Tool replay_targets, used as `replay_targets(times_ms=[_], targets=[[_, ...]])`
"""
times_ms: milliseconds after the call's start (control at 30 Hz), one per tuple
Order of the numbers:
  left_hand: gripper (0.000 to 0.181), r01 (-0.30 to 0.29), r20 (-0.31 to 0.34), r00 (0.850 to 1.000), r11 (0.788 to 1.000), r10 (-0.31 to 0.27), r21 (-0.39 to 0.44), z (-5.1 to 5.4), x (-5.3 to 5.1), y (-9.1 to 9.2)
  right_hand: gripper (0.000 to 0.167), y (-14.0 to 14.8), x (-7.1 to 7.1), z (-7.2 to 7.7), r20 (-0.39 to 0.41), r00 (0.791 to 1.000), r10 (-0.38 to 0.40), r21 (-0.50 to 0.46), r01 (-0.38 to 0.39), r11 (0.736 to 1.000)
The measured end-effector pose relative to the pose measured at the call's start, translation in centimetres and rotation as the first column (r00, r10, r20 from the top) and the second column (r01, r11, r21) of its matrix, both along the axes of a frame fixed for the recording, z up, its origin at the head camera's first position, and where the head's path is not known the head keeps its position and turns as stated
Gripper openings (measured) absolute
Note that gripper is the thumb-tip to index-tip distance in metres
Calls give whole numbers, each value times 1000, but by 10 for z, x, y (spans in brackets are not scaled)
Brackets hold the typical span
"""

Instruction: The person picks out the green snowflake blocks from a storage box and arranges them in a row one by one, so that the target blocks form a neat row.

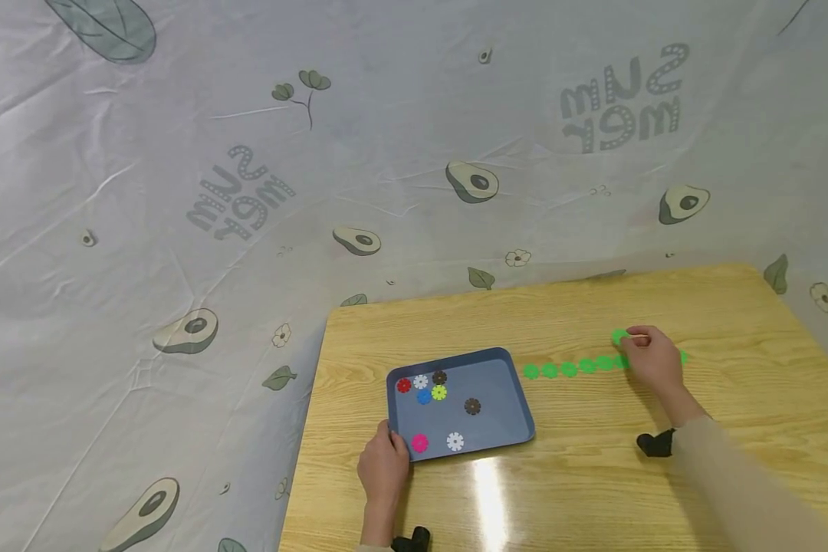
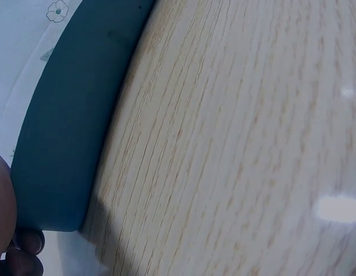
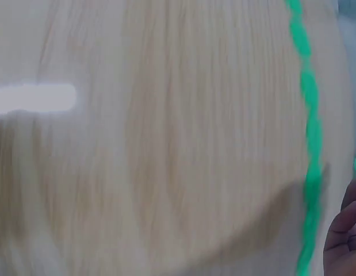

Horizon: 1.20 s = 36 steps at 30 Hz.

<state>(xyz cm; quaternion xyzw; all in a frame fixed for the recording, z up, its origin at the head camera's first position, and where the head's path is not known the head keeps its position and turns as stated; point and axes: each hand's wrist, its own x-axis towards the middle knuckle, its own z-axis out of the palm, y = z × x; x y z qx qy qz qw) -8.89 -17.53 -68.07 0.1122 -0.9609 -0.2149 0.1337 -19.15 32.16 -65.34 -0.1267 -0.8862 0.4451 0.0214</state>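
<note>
My left hand (image 1: 382, 464) grips the near left corner of a blue-grey tray (image 1: 502, 420). In the left wrist view the fingers curl under the corner of the tray (image 2: 62, 138). Inside the tray lie several notched plastic discs, among them a pink disc (image 1: 420, 443), a white disc (image 1: 455, 441) and a brown disc (image 1: 472, 406). On the right, my right hand (image 1: 654, 362) pinches a green notched disc (image 1: 619, 336) above the table. Below it runs a row of green discs (image 1: 569, 369), partly hidden by this hand.
A wooden table (image 1: 566, 491) carries the tray and the row, which starts beside the tray's right edge. Behind the table hangs a pale cloth (image 1: 414, 115) printed with avocados and leaves. A bright reflection lies on the tabletop in front of the tray.
</note>
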Motion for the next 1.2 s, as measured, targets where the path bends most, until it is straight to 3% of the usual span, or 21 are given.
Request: replay_targets(times_ms=[300, 600, 933, 1200], targets=[[21, -1, 2, 1000, 1000, 1, 8, 2, 4, -1, 57, 69, 19, -11, 82, 982, -168, 20, 167, 986], [22, 8, 6, 1000, 1000, -8, 18, 2, 7, 0, 54, 96, 37, -3, 154, 938, -312, 49, 308, 950], [21, 14, 11, 1000, 1000, -14, 9, 3, 8, 2, 51, 99, 42, 3, 209, 940, -270, 106, 253, 962], [22, 17, 17, 1000, 1000, -18, 22, 2, 6, 1, 47, 97, 47, 6, 184, 953, -240, 119, 220, 968]])
